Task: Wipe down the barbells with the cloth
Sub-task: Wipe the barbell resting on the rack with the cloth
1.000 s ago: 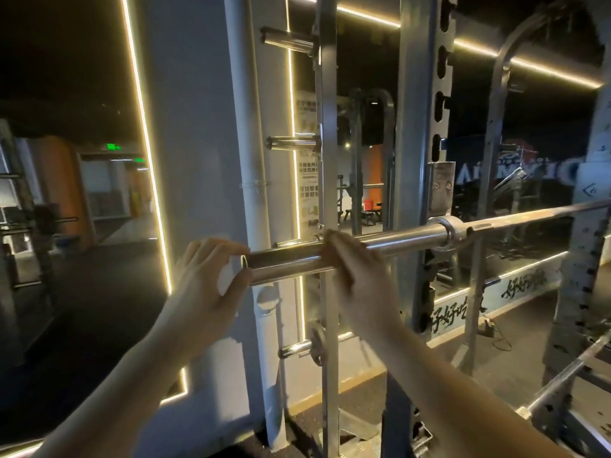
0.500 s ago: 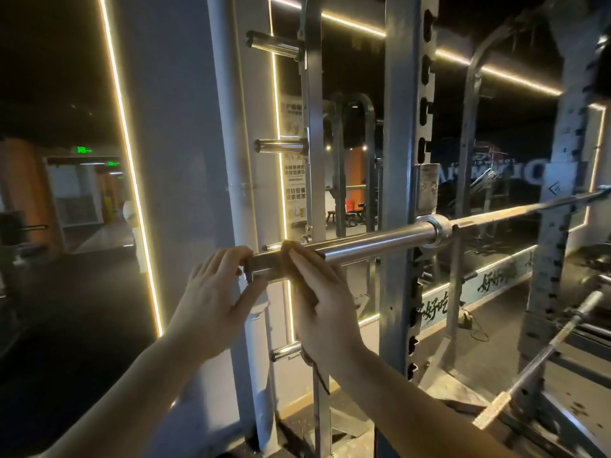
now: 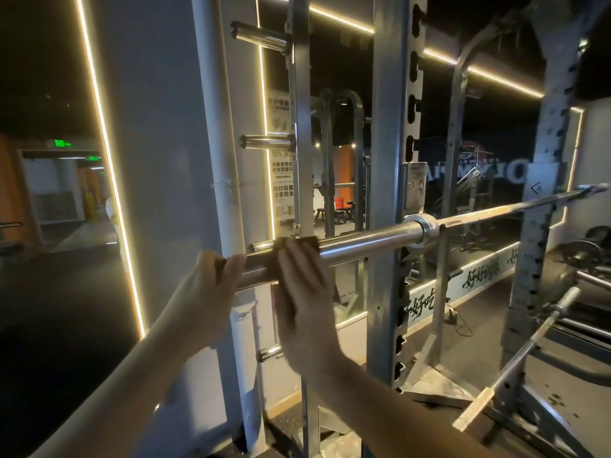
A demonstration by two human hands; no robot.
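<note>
Two grips sit on one end of the barbell [image 3: 363, 241]. The right grip [image 3: 305, 305] is clenched over a dark cloth [image 3: 299, 243], fingers pressing it round the front and top of the thick chrome sleeve, and a strip of the cloth shows above the fingertips. The left grip [image 3: 211, 289], just beside it, is clasped on the bare tip of the sleeve, fingers hooked over the top. A second ago the right grip lay further along, with a stretch of bare sleeve between the two; that stretch has shrunk to a sliver, and the left fingers, which then cupped the tip from the side, now lie over it. The barbell lies near level at chest height, its long axis running from the grips rightward and away, rising slightly, past the collar [image 3: 425, 230] and the grey rack upright [image 3: 385, 127] that carries it. Chrome pegs [image 3: 264, 142] jut from a thinner post behind. Another bar [image 3: 535, 335] lies slanted low at the right, over the dark floor [image 3: 463, 352].
</note>
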